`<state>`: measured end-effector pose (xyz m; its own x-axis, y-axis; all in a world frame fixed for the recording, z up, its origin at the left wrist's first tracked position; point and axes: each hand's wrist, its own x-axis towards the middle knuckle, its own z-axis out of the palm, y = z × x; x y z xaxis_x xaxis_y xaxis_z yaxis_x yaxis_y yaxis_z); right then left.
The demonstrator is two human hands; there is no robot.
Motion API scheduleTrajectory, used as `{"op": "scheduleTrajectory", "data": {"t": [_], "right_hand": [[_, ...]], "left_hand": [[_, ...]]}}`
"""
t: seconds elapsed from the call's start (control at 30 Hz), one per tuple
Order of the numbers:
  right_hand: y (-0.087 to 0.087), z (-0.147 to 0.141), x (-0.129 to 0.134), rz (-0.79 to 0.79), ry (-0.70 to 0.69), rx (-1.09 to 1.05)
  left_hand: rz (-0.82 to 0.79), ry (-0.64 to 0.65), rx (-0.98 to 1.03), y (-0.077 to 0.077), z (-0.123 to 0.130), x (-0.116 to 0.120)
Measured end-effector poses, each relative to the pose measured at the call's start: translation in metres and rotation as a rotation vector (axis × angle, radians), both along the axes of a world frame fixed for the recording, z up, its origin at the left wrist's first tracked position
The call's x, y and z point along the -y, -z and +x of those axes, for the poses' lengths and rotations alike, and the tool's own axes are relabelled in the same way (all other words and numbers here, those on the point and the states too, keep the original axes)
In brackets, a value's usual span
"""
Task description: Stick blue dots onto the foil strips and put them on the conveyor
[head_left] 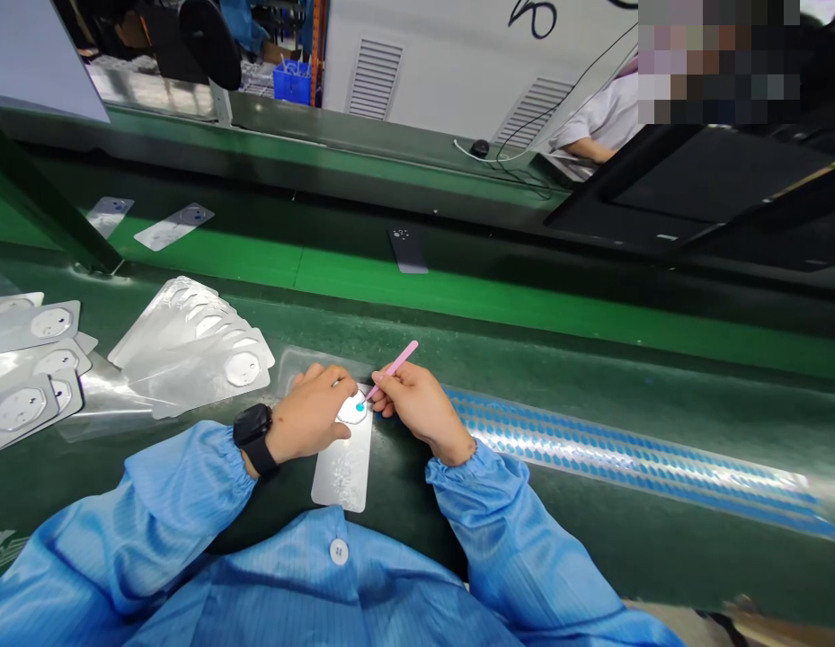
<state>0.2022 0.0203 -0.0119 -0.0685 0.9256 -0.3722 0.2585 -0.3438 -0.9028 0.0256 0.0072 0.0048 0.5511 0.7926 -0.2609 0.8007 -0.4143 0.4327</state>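
Note:
A pale phone-back-shaped panel (341,476) lies flat on the green bench in front of me, with a round white area near its top. My left hand (310,409) rests over the panel's upper left, thumb and fingers spread around that area. Pink tweezers (402,358) are pinched in my right hand (417,400), slanting down so their tip meets a small blue dot sticker (360,407) on the round area. Whether the tip still grips the sticker is too small to tell. A clear sheet with rows of blue dots (592,449) extends rightward from beneath my right forearm.
A fanned stack of similar panels (208,346) lies to the left, and another pile (32,368) farther left. Beyond the bench edge, a green conveyor belt (323,261) carries a dark panel (409,250) and two pale ones. Across it, a person's arm (592,148) shows.

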Motion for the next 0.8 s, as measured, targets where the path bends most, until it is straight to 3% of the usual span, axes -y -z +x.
{"op": "scheduleTrajectory", "data": {"t": [0.8], "right_hand": [[-0.0028,-0.0026,0.0006,0.025,-0.027,0.08]], "left_hand": [[0.005,0.021,-0.006,-0.0008,-0.0009,0.0005]]}}
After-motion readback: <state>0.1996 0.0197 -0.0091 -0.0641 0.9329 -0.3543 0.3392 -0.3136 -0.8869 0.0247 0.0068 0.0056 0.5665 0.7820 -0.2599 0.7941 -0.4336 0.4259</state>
